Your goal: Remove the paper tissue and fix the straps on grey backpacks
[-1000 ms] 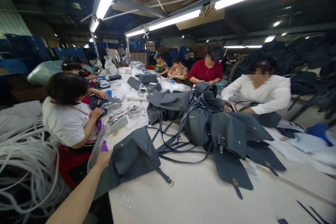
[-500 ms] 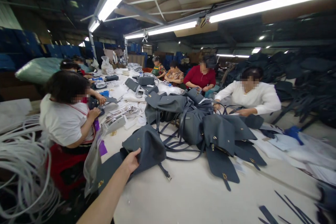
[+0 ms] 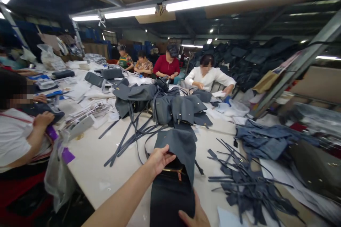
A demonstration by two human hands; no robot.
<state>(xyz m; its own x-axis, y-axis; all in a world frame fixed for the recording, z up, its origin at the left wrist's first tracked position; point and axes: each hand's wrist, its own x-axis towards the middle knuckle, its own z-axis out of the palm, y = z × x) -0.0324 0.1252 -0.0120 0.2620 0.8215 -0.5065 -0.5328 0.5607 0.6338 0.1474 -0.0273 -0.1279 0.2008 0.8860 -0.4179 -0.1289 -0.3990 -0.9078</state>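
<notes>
A dark blue-grey bag (image 3: 176, 145) with a brass zipper lies near the table's front edge, its long dark flap (image 3: 170, 198) stretching toward me. My left hand (image 3: 161, 159) is at the bag's mouth beside the zipper, thumb on the upper panel and fingers curled under it. Lower down, my right hand (image 3: 195, 211) grips the right edge of the flap, thumb on top and the other fingers partly hidden behind it. Just beyond, more bags (image 3: 162, 108) are heaped with long straps (image 3: 128, 138) trailing over the white table.
Loose dark straps (image 3: 245, 181) lie in a tangle at the right, near a blue cloth (image 3: 266, 138) and a slanted metal post (image 3: 295, 67). Co-workers sit around the table; one in white (image 3: 16, 138) is close at left, beside a hanging plastic bag (image 3: 60, 173).
The view has swung right. The bag in my left hand has moved from the table's left to in front of me, and its zipper now shows. My right hand has come into view on the flap.
</notes>
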